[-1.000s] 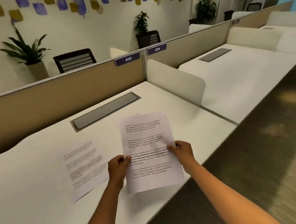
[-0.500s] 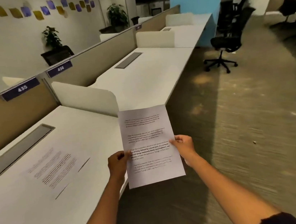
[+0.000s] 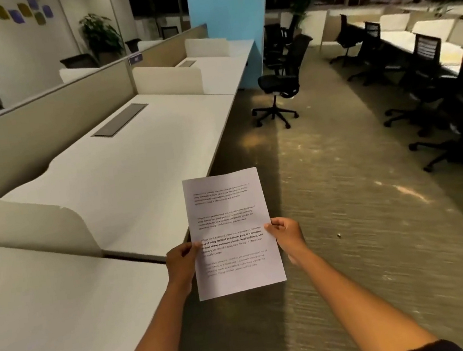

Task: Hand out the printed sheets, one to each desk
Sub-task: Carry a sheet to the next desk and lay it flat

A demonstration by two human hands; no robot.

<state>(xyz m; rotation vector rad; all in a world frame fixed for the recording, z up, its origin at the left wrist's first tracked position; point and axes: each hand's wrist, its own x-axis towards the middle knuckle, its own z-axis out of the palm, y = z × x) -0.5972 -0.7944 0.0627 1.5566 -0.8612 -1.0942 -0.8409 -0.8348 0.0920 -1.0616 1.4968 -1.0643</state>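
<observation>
I hold the printed sheets (image 3: pixel 227 223), white paper with paragraphs of text, upright in front of me over the floor just off the desk edge. My left hand (image 3: pixel 181 263) grips their left edge and my right hand (image 3: pixel 286 234) grips the right edge. The nearest white desk (image 3: pixel 51 311) is at my lower left. Beyond a low cream divider (image 3: pixel 40 227) lies a second white desk (image 3: pixel 141 169) with a grey cable hatch (image 3: pixel 120 120). A third desk (image 3: pixel 219 68) stands farther back by the blue pillar.
A beige partition (image 3: pixel 50 125) runs along the desks' far side. A black swivel chair (image 3: pixel 283 83) stands in the carpeted aisle near the blue pillar (image 3: pixel 229 13). Several more black chairs (image 3: pixel 430 81) line another row of desks on the right. Potted plants stand at the back left.
My view has swung right and moved along the row: the desk with the laid-down sheet has passed out of sight to the left. Both hands still hold the sheets the same way.
</observation>
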